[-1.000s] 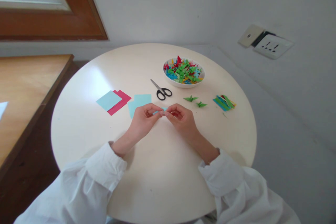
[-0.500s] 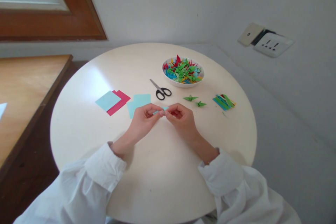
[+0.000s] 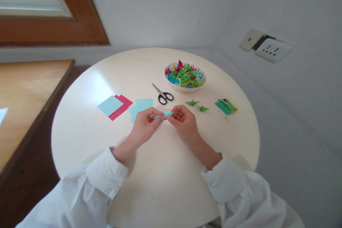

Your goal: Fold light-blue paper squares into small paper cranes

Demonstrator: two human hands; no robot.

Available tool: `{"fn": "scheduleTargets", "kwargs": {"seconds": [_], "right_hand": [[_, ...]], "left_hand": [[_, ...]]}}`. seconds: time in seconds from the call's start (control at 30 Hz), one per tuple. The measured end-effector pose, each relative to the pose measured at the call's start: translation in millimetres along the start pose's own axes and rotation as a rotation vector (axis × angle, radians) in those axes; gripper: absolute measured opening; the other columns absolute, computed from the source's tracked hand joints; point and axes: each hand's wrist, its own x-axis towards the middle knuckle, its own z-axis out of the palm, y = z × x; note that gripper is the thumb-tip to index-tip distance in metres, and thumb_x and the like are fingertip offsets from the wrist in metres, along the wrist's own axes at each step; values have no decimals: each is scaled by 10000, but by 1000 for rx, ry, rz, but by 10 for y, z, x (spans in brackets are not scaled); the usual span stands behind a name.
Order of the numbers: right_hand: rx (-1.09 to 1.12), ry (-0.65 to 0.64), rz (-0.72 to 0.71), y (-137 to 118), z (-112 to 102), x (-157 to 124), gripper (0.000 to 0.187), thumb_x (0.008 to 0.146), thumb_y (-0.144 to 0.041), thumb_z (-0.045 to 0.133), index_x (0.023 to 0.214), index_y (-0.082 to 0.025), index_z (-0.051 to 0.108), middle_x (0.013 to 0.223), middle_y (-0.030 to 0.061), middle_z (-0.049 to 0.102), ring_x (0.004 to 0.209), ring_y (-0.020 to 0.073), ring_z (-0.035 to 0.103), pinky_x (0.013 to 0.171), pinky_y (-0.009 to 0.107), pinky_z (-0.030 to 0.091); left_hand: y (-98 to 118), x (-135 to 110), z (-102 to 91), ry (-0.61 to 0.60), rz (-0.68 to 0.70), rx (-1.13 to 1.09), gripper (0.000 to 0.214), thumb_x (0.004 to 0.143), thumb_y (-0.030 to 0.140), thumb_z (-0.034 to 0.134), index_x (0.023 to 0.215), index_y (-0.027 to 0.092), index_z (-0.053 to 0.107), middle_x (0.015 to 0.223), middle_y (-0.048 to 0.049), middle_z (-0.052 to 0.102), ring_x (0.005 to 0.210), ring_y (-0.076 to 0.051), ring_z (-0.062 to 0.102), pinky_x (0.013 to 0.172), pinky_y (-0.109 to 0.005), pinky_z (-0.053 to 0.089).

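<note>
From my position, the white bowl stood toward the far side of the table. It contained a heap of small cranes in green, red, blue and yellow. Two green cranes lay outside it, near the right hand. The fingers of this hand and the left hand pinched the folded paper between them, nearer me than the scissors.

Your single camera sits on your head, looking forward and down over the round white table, with your left hand and right hand near mid-view. It is near enough that your sleeves fill the lower corners, yet you also see the wall beyond and a window frame upper left.
</note>
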Motion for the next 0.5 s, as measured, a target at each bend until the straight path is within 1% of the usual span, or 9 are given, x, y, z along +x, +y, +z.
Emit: {"fn": "scheduleTargets", "kwargs": {"seconds": [0.1, 0.23, 0.37, 0.43, 0.5], "right_hand": [[8, -32, 24, 16, -14, 17, 262, 611, -281, 685, 778, -212, 496, 602, -52, 555, 577, 109, 557, 548, 236, 436], [20, -91, 63, 37, -44, 44, 265, 635, -323, 662, 823, -206, 517, 630, -38, 591, 592, 111, 570, 565, 243, 443], [6, -133, 61, 44, -56, 55, 240, 655, -345, 641, 814, -206, 527, 587, -49, 576, 540, 98, 535, 536, 241, 432], [9, -138, 56, 35, -54, 52, 241, 651, -342, 645, 812, -209, 525, 579, -53, 572, 536, 98, 534, 535, 242, 441], [18, -115, 53, 20, -49, 47, 249, 650, -340, 648, 821, -211, 521, 585, -51, 578, 546, 102, 547, 543, 245, 453]], "left_hand": [[-1, 8, -7, -3, 18, 37, 149, 647, 291, 663, 662, 152, 611, 581, 0, 609, 494, -94, 500, 459, -207, 354], [2, 14, -21, -35, 63, 75, 30, 646, 176, 598, 670, 160, 606, 651, -10, 643, 584, -120, 570, 536, -221, 417], [8, 2, -27, -63, 99, 68, 105, 642, 113, 566, 723, 164, 610, 727, -19, 662, 669, -133, 609, 600, -225, 446], [9, -6, -23, -62, 72, 31, 143, 657, 136, 599, 796, 167, 598, 702, -9, 657, 612, -116, 593, 545, -207, 428], [-1, -10, -15, -61, 7, -19, 241, 667, 192, 646, 897, 175, 575, 606, 25, 623, 485, -85, 528, 446, -182, 361]]}}
